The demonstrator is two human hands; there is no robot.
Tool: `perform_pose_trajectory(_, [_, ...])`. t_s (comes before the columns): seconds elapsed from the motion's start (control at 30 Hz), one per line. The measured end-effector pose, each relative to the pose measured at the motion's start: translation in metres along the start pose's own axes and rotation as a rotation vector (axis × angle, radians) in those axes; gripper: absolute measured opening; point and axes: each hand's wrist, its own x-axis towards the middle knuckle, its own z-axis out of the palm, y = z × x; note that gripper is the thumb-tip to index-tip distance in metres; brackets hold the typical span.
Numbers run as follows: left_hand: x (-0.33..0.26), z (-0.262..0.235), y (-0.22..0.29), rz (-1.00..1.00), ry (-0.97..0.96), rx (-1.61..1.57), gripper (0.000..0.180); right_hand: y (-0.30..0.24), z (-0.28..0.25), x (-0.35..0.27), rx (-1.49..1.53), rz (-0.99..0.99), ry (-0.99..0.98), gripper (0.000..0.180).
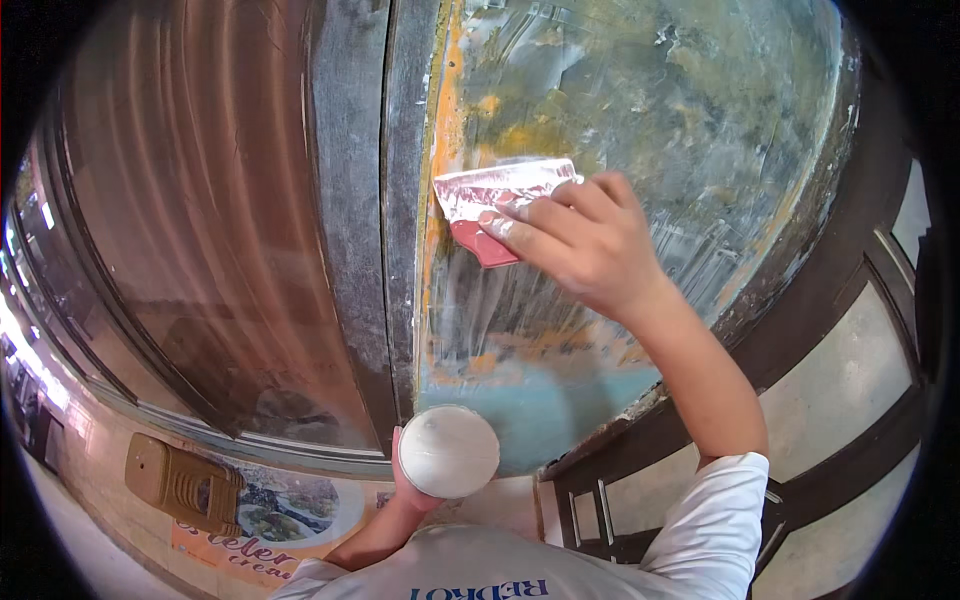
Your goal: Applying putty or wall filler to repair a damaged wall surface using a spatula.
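My right hand (592,240) is closed on a red putty spreader (482,242) smeared with white paste. Its wide whitened edge meets the patchy wall (690,130), close to the wall's left border. White paste also coats some of my fingertips. Lower down, my left hand (410,490) grips a round tub (450,452) from the left side and below. The tub's top is a smooth off-white disc; whether that is paste or a lid I cannot tell. Grey-green, orange and white streaks cover the wall, with a pale blue band along its bottom.
Dark wooden posts (350,150) border the wall on the left, beside a glazed panel with a brown curtain (190,170). Dark-framed panelled doors (830,400) stand on the right. At lower left are a brown plastic stool (185,482) and a printed food banner (255,535).
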Motion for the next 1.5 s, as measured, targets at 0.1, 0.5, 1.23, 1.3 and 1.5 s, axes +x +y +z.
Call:
perform_pose_trajectory(0.1, [-0.003, -0.006, -0.001, 0.006, -0.009, -0.026, 0.092, 0.041, -0.030, 0.044, 0.080, 0.220, -0.286, 0.010])
perform_pose_trajectory(0.5, [-0.003, 0.007, 0.003, 0.061, 0.066, 0.002, 0.094, 0.102, -0.045, 0.137, -0.467, 0.216, -0.638, 0.046])
perform_pose_trajectory(1.23, [0.005, -0.005, -0.007, 0.011, 0.052, 0.040, 0.092, 0.071, -0.060, 0.047, -0.206, 0.054, 0.053, 0.009])
perform_pose_trajectory(1.3, [0.003, 0.001, -0.006, -0.016, 0.037, -0.050, 0.093, 0.058, -0.075, 0.053, 0.038, 0.174, -0.168, 0.013])
perform_pose_trajectory(1.5, [0.012, 0.001, -0.006, 0.002, 0.062, 0.060, 0.093, 0.068, -0.036, 0.036, 0.142, 0.266, -0.482, 0.017])
